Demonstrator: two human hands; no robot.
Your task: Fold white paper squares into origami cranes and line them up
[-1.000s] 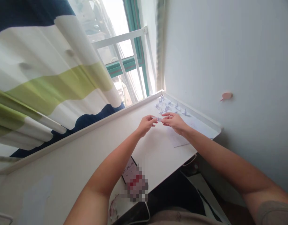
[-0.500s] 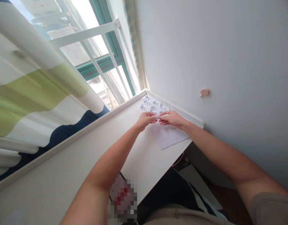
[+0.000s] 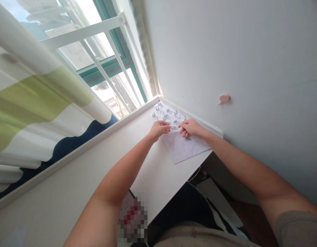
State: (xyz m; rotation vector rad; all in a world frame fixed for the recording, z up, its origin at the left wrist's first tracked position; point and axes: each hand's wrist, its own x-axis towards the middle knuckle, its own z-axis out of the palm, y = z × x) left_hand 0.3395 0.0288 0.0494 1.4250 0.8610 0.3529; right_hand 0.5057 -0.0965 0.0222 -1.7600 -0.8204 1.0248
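Observation:
Over the far corner of the desk, my left hand point(image 3: 158, 130) has its thumb and fingers pinched together. At its fingertips is a small pale folded paper piece point(image 3: 174, 128), which it appears to hold. My right hand point(image 3: 190, 128) is just to the right, fingers loosely bent and a little apart, with nothing visible in them. Behind both hands stand several similar folded paper pieces point(image 3: 168, 110), pale with greyish upright tips. A lined sheet of paper point(image 3: 177, 151) with some writing lies below the hands; my right hand covers part of it.
The white desk point(image 3: 101, 185) has a raised rim along the window and wall. A phone-like item point(image 3: 127, 206), partly blurred, lies by my left forearm. A striped curtain point(image 3: 42, 92) hangs at left. A pink hook point(image 3: 224, 98) is on the wall.
My hands were together at the small paper piece; now they are apart, with my right hand shifted slightly right and off the piece. The view has shifted slightly.

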